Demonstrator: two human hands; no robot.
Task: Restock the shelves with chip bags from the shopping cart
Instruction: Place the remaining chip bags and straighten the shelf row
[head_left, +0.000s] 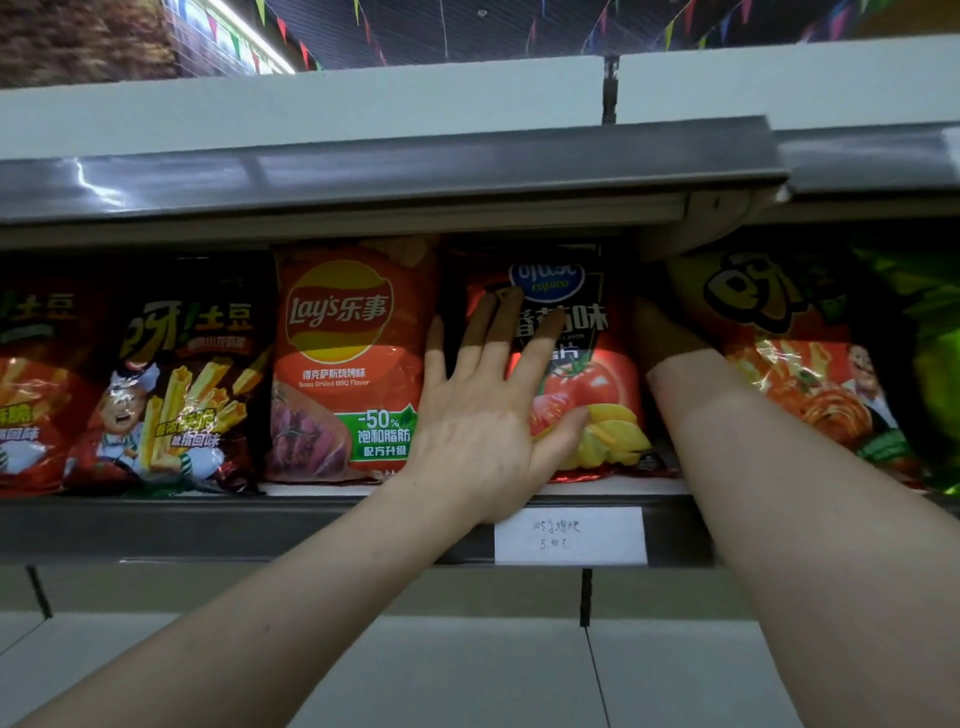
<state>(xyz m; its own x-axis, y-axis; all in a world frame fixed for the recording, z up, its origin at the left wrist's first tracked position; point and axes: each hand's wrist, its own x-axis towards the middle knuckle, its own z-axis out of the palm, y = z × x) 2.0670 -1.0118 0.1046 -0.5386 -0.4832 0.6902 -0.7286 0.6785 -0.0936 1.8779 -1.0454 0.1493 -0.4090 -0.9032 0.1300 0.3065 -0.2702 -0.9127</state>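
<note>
Tomato chip bag (597, 384) stands upright under the spread, flat fingers (498, 343) of our left hand (478, 415), nearer than our right hand (670, 332), whose fingers we cannot see

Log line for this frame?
left hand flat on tomato bag | right hand in gap beside it, fingers hidden | bag upright on shelf

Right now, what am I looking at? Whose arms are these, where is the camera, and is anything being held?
No machine here: these are a person's two bare arms, filmed by one wide-angle camera worn on their head. They face a shop shelf of standing chip bags, including a Lay's bag. The left hand lies flat on a tomato bag, fingers straight, pressing rather than gripping. The right hand reaches into the dark gap between that bag and an orange bag; whether it holds anything is hidden. A handwritten price label sits on the shelf's front edge.
</note>
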